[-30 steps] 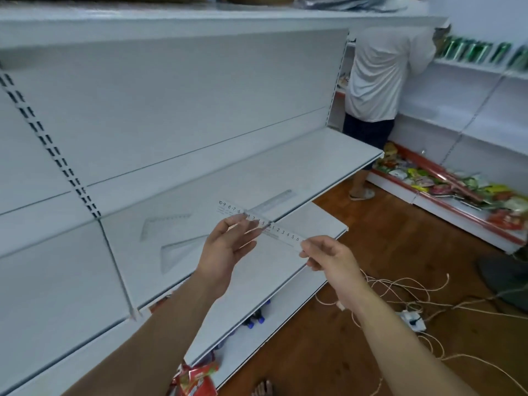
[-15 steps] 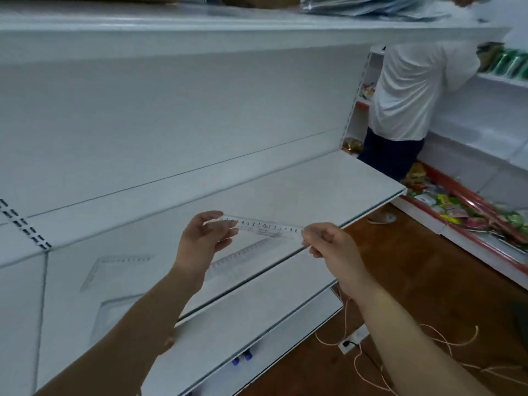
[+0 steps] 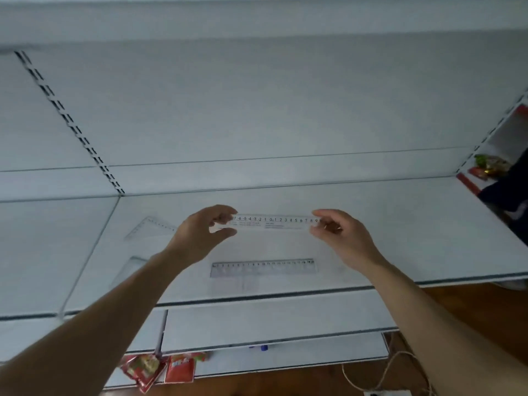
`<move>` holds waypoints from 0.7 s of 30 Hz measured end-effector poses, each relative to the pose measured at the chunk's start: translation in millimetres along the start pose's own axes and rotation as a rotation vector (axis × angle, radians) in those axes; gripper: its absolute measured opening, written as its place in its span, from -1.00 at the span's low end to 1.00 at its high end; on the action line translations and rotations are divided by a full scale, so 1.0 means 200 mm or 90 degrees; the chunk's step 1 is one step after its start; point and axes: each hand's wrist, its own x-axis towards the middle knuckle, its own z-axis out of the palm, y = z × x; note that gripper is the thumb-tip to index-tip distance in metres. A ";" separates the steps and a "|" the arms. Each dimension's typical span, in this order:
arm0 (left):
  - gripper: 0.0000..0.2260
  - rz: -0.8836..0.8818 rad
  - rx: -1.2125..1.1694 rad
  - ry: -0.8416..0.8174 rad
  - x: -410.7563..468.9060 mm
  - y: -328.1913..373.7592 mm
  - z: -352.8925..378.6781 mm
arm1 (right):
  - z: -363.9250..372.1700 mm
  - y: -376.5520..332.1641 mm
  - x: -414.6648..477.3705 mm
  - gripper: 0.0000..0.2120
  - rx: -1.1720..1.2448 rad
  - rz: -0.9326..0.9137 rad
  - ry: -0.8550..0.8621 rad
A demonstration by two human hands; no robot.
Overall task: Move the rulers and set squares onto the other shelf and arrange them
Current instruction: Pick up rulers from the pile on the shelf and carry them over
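Clear plastic ruler (image 3: pixel 274 223), printed with black numerals, lies level from left to right over the middle of the white shelf (image 3: pixel 400 238), each end pinched by one hand. The left hand (image 3: pixel 200 232) nips the left end between thumb and curled fingers; the right hand (image 3: pixel 340 235) nips the right end between thumb and fingertips. Whether the ruler touches the shelf surface cannot be told. Nearer the shelf's front edge, parallel to the held ruler and apart from it, a second clear ruler (image 3: pixel 263 267) lies flat. To the left on the same shelf lie two clear set squares: the far set square (image 3: pixel 148 227) just beyond the left wrist, the near set square (image 3: pixel 128 270) partly hidden by the left forearm. A slotted upright (image 3: pixel 68 121) runs down the white back panel at far left. Below, a lower shelf (image 3: pixel 271 318) projects toward the viewer, with red packets (image 3: pixel 160 370) under its left end. Pale cords (image 3: pixel 380 375) lie on the brown floor at near right. At far right, coloured packets (image 3: pixel 490 165) sit beside a dark garment (image 3: pixel 508 190).
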 end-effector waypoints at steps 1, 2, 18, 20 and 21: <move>-0.71 -0.009 0.045 -0.006 0.01 -0.02 0.00 | 0.00 0.03 0.02 -0.75 -0.033 -0.019 -0.023; -0.72 -0.011 0.085 -0.013 0.03 -0.04 0.00 | 0.00 0.05 0.05 -0.73 -0.068 -0.039 -0.043; -0.66 0.030 0.226 -0.164 0.24 -0.19 -0.01 | 0.05 0.23 0.24 -0.73 -0.273 -0.240 -0.048; -0.65 0.028 0.221 -0.173 0.24 -0.20 -0.01 | 0.06 0.23 0.25 -0.72 -0.265 -0.229 -0.048; -0.65 0.029 0.219 -0.174 0.24 -0.21 -0.02 | 0.06 0.23 0.25 -0.72 -0.265 -0.228 -0.047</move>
